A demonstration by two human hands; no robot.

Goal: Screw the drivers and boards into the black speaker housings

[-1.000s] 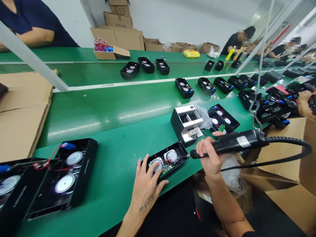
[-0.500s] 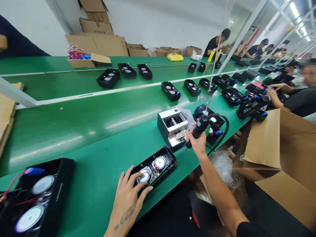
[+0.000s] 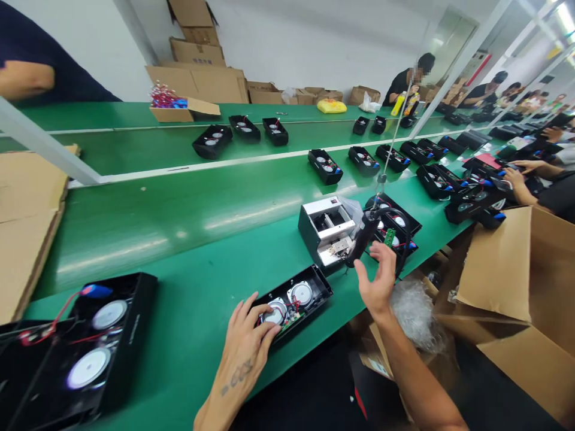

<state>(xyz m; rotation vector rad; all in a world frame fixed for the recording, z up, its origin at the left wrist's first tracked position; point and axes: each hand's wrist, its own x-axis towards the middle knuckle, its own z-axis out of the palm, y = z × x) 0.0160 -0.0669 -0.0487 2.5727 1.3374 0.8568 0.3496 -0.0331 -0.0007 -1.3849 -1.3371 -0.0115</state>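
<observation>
In front of me a black speaker housing [image 3: 309,308] lies open side up, two round white-backed speakers and red wires inside. My left hand [image 3: 251,332] grips its near left end, fingers over the rim. My right hand [image 3: 378,278] is open, thumb and fingers apart, holding nothing. Just beside it, a black electric screwdriver [image 3: 363,236] hangs from a cord, its tip pointing down. Behind the housing stands a silver and black screw feeder [image 3: 327,230]. Further right, a green circuit board [image 3: 389,237] lies on other open housings [image 3: 406,215].
A large open housing [image 3: 144,335] with a blue connector lies at left. More black housings [image 3: 326,166] line the green conveyor [image 3: 188,209]. An open cardboard box [image 3: 498,269] stands right, near crumpled clear plastic [image 3: 415,314]. Other people work along the line.
My right hand has let go of the screwdriver and opened, moving slightly down and right of it. The left hand stays on the housing. The whole view has shifted a little.
</observation>
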